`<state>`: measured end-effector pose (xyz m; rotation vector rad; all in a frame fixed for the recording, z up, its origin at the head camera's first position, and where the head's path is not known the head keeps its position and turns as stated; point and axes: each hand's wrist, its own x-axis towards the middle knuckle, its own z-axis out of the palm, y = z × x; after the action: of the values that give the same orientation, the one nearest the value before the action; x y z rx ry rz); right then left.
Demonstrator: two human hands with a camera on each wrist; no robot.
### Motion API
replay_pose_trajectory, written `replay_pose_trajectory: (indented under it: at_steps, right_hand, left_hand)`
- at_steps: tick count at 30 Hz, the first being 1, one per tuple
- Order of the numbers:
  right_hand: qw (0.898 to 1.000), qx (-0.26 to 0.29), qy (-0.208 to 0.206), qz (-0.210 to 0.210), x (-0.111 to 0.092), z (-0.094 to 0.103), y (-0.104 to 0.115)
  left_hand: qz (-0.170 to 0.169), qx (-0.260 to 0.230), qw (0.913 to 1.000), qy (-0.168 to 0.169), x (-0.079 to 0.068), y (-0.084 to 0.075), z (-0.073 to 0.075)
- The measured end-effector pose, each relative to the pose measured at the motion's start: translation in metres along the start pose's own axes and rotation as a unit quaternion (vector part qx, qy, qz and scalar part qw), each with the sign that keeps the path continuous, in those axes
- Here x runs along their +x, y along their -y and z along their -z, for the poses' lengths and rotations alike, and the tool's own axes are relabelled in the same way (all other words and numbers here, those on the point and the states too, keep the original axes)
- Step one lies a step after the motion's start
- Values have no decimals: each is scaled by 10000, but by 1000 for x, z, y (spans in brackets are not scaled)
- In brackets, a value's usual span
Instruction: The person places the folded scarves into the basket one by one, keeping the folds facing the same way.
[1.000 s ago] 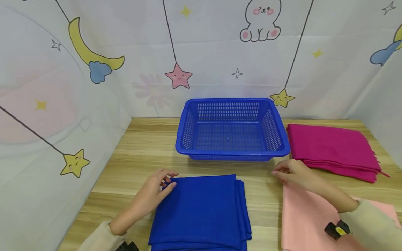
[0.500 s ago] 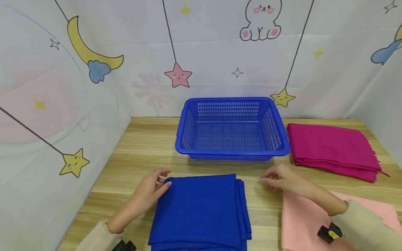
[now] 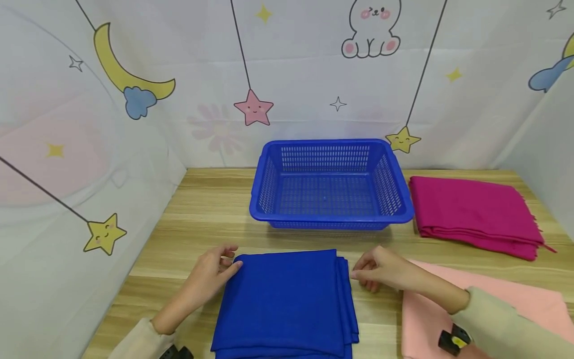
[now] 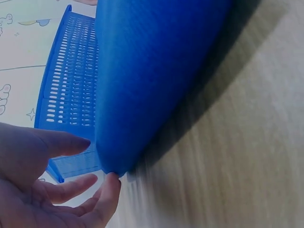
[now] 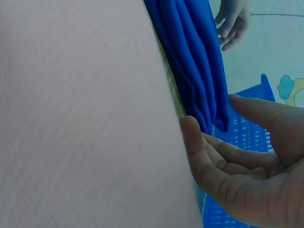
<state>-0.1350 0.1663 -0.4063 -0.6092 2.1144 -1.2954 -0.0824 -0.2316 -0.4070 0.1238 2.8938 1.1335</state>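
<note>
A folded blue cloth (image 3: 284,304) lies on the table at the front middle, its layered edges showing on the right. My left hand (image 3: 210,271) is at the cloth's far left corner. In the left wrist view, a fingertip of that hand touches the corner, while the thumb stands off to one side. Beside the far right corner is my right hand (image 3: 381,269), thumb and fingers apart and loosely bent. The right wrist view has the layered blue edge (image 5: 190,61) just ahead of these fingers, and I cannot tell whether they touch it.
Behind the blue cloth stands an empty blue plastic basket (image 3: 332,219). A folded magenta cloth (image 3: 475,209) lies to the basket's right. Under my right forearm is a folded pink cloth (image 3: 515,304). A patterned curtain (image 3: 305,75) closes off the back and sides.
My right hand has moved left and nearer, from above the pink cloth's corner to the blue cloth's right edge. My left hand has shifted slightly left at its corner.
</note>
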Motion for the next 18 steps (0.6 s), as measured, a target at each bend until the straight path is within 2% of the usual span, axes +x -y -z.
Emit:
replay_pose_trajectory:
  at_steps: [10, 18]
  right_hand:
    - [9996, 242, -87, -87, 6, -16, 1]
    - [9938, 925, -182, -589, 7, -23, 2]
  left_hand:
    - [406, -20, 9992, 64, -2, 4, -2]
    - [425, 41, 9991, 5, -3, 5, -3]
